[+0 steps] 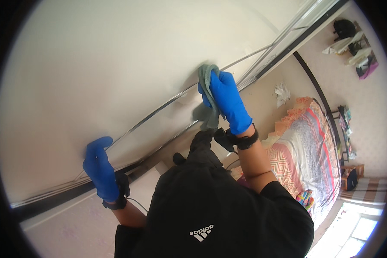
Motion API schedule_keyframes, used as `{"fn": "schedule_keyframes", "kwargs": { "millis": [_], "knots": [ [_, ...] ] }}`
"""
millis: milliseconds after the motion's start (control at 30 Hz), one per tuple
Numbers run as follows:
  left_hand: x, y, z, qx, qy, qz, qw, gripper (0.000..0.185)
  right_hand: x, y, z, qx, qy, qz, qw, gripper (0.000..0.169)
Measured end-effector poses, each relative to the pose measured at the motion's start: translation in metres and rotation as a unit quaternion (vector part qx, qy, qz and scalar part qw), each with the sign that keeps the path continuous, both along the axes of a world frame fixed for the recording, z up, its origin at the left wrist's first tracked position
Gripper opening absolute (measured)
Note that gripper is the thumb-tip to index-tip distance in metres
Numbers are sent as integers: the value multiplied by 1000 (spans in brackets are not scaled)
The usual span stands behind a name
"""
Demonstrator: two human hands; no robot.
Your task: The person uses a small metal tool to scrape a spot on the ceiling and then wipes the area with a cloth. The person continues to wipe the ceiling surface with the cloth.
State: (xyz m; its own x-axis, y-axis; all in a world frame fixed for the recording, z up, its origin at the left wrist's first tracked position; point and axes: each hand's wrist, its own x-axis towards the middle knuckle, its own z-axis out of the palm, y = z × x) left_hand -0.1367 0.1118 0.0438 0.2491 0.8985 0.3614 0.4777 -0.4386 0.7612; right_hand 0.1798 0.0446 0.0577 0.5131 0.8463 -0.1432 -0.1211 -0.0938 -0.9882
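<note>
A large pale, smooth panel (93,64) with thin metal trim (154,111) along its edge fills the upper left. My right hand (225,96), in a blue glove, grips a folded grey-green cloth (208,84) against the panel at the trim; part of the cloth hangs below. My left hand (100,169), also gloved in blue, is at the panel's lower left near the trim, its fingers somewhat bent and no object seen in it. Both wrists wear black straps. Whether the left fingertips press on the panel cannot be told.
At right stands a bed with a patterned, ruffled cover (287,158). Crumpled white material (282,94) lies on the floor beyond it. Bags (344,29) hang on the far wall, and a window (358,229) is at lower right. A dark frame edge (274,59) runs beside the panel.
</note>
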Motion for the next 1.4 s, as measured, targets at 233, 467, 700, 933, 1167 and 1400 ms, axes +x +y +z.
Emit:
{"fn": "schedule_keyframes", "kwargs": {
  "millis": [233, 467, 700, 933, 1167, 1400],
  "knots": [
    [6, -2, 6, 25, -6, -6, 1000, 23, -16, 6, 1, 33, -12, 0, 999, 40],
    [5, 0, 6, -8, -1, 3, 1000, 21, -18, 4, 7, 10, 13, 1, 1000, 43],
    [4, 3, 6, -9, -11, -2, 1000, 21, -15, 7, 3, 14, -4, 4, 1000, 44],
    [0, 1, 4, -26, -7, -4, 1000, 21, -17, 3, 3, -1, -17, 16, 1000, 45],
    [0, -1, 7, -26, -15, -8, 1000, 21, -12, 1, -7, -11, 8, 17, 1000, 39],
    [2, -2, 8, -31, -10, -9, 999, 22, -14, 2, -5, 4, 9, 17, 1000, 39]
  ]
}}
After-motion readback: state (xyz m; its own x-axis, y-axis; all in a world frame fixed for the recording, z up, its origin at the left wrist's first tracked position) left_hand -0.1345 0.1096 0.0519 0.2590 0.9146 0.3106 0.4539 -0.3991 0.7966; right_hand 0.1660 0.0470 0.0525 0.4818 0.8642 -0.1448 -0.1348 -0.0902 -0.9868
